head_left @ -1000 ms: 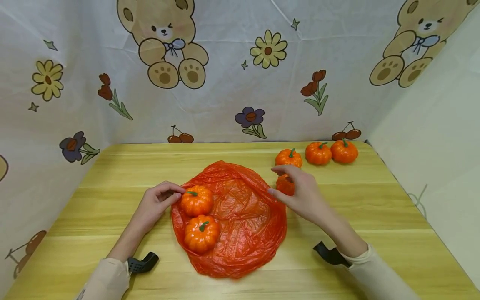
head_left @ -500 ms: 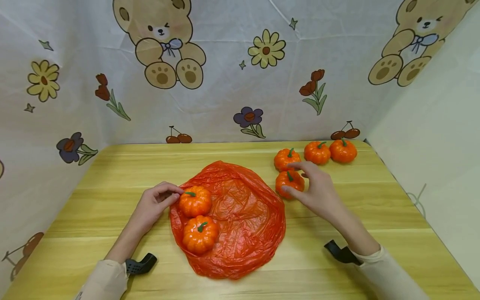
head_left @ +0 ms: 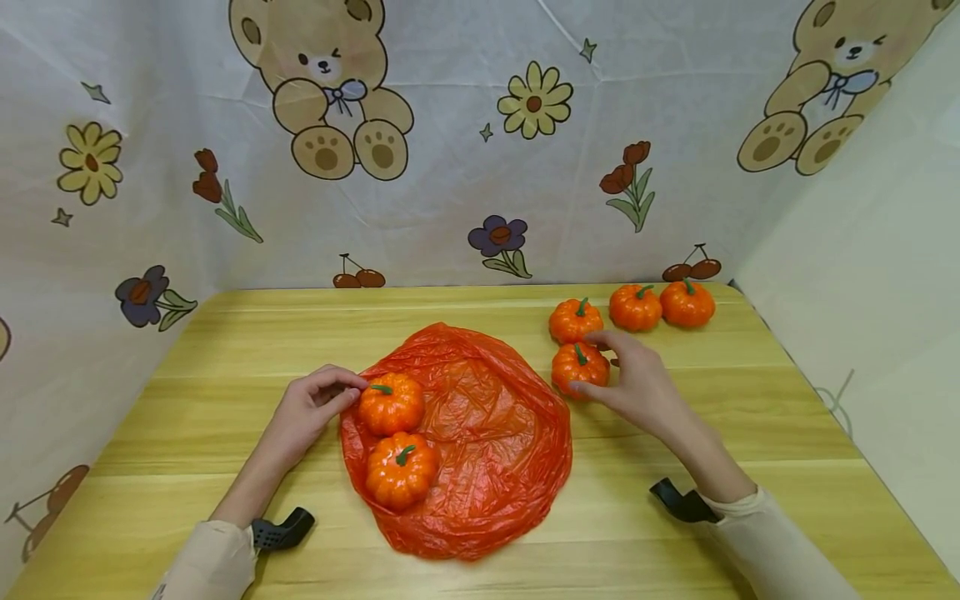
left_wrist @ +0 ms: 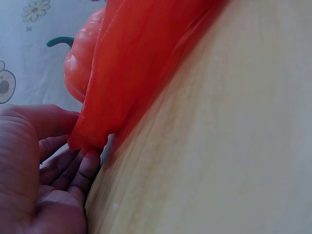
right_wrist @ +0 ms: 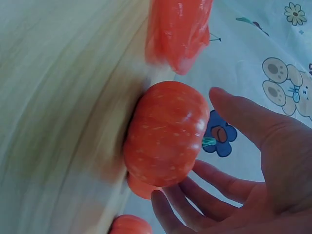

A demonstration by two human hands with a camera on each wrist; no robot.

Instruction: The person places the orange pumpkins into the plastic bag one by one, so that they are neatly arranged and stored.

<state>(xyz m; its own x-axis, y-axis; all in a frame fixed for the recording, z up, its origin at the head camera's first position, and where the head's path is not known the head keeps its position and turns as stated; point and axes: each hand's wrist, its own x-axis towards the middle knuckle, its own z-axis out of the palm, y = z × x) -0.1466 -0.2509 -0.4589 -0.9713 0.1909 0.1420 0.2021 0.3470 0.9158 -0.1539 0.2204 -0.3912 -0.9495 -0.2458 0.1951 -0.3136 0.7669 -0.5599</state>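
Shifted right: right hand (head_left: 637, 385), off bag (head_left: 480, 425) edge | grip: unclosed, pumpkin (head_left: 577, 373) between thumb and fingers, left of palm | pumpkin: on table (head_left: 615, 542), stem up, just right of bag | left hand (head_left: 306, 410): pinching bag, farther off

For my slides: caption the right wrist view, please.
Right hand spread around a glossy orange pumpkin, near a red plastic bag.

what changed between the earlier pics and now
The right hand moved rightward, away from the red bag, and is now spread around the nearest loose pumpkin, with no firm hold visible. The left hand still pinches the bag; the other pumpkins stayed put.
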